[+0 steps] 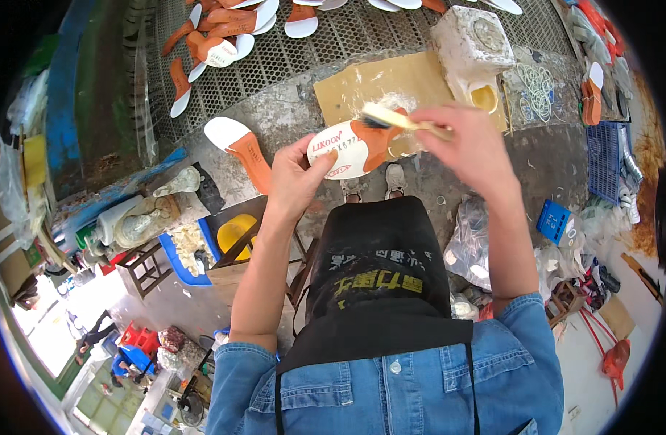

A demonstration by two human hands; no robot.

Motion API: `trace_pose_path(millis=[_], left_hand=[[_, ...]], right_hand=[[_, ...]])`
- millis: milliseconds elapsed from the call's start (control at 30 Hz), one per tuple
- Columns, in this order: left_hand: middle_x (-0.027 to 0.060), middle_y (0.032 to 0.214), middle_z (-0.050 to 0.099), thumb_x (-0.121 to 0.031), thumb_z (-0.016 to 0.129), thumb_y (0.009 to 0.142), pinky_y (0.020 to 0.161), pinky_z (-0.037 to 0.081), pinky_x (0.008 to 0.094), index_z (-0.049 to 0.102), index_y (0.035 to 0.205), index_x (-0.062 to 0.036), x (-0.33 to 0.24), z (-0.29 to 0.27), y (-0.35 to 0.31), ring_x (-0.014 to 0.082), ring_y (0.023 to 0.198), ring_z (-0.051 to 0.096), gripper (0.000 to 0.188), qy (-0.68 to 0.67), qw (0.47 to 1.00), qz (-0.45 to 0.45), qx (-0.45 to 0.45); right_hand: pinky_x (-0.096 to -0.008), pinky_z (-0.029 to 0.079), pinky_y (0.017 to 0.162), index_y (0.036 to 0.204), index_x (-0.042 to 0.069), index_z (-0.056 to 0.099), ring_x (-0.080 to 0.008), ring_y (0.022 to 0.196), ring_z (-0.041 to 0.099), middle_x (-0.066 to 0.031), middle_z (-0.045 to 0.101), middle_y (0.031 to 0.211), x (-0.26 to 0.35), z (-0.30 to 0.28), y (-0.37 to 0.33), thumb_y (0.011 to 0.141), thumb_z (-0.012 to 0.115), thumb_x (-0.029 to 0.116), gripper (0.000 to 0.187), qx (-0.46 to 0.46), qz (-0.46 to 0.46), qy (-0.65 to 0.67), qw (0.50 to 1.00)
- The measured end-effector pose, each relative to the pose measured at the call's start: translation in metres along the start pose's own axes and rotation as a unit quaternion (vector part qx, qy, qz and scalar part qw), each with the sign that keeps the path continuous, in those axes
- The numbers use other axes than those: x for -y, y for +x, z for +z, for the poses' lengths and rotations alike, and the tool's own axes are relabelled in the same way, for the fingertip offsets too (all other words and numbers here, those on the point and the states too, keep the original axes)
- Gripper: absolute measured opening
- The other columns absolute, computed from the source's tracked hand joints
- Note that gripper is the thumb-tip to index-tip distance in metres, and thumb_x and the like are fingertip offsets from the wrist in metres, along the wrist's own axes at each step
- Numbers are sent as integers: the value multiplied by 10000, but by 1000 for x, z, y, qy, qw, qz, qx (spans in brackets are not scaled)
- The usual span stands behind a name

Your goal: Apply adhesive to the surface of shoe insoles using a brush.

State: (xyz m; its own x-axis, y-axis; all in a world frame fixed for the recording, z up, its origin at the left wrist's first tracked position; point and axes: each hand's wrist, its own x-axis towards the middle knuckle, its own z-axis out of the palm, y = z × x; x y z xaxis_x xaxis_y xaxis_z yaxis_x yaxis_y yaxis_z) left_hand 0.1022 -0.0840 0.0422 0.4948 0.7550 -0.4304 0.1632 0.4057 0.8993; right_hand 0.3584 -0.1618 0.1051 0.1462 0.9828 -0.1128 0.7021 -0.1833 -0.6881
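Note:
In my left hand I grip a shoe insole, white at one end with printing on it and orange-brown at the other. My thumb presses on the white face. My right hand is closed round the pale handle of a brush. Its dark bristles rest on or just above the brown part of the insole; contact is hard to make out. Just left of my left hand, another insole lies across the worktable's near edge. Beneath the brush is a sheet of brown cardboard with whitish smears.
A glue-crusted white container stands behind the cardboard, a yellowish mass at its opening. Several insoles lie on a metal mesh at the far side. Tangled string and a blue crate are to the right. A blue bin stands lower left.

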Motion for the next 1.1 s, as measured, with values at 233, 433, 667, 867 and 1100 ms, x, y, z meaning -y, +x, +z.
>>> trace_pose_path(millis=[233,433,667,867,1100], left_hand=[[29,963,731,-92,677,911,750,507,240,694,1120,35,-1,-7,0,56,836,632,245,19,1000,11,7],[7,968,724,-70,678,908,785,497,230,700,1118,28,8,-21,4,44,856,617,234,41,999,10,10],[0,960,722,-62,678,902,789,496,231,704,1089,28,12,-28,7,43,851,616,209,29,999,4,26],[6,969,722,-62,668,908,805,494,228,714,1070,24,20,-34,7,47,883,616,189,40,999,9,29],[78,1143,700,-59,632,946,900,572,347,616,1242,-15,33,-19,-2,169,982,693,300,-210,972,-103,3]], right_hand=[[-406,534,692,1022,74,764,-331,749,693,-168,715,819,1,21,7,829,722,207,238,-15,4,94,995],[-401,513,663,1066,104,767,-302,699,675,-154,700,765,-54,28,13,824,738,202,263,10,117,-97,988],[-338,520,748,1135,98,740,-206,797,666,-123,712,946,-58,36,3,835,744,134,302,31,111,42,992],[-391,526,768,1108,114,750,-329,864,686,-149,723,986,-66,41,-9,824,754,178,291,42,91,168,981],[-361,527,759,1122,104,736,-276,839,685,-132,702,946,-103,66,-36,854,745,189,282,-181,181,20,967]])
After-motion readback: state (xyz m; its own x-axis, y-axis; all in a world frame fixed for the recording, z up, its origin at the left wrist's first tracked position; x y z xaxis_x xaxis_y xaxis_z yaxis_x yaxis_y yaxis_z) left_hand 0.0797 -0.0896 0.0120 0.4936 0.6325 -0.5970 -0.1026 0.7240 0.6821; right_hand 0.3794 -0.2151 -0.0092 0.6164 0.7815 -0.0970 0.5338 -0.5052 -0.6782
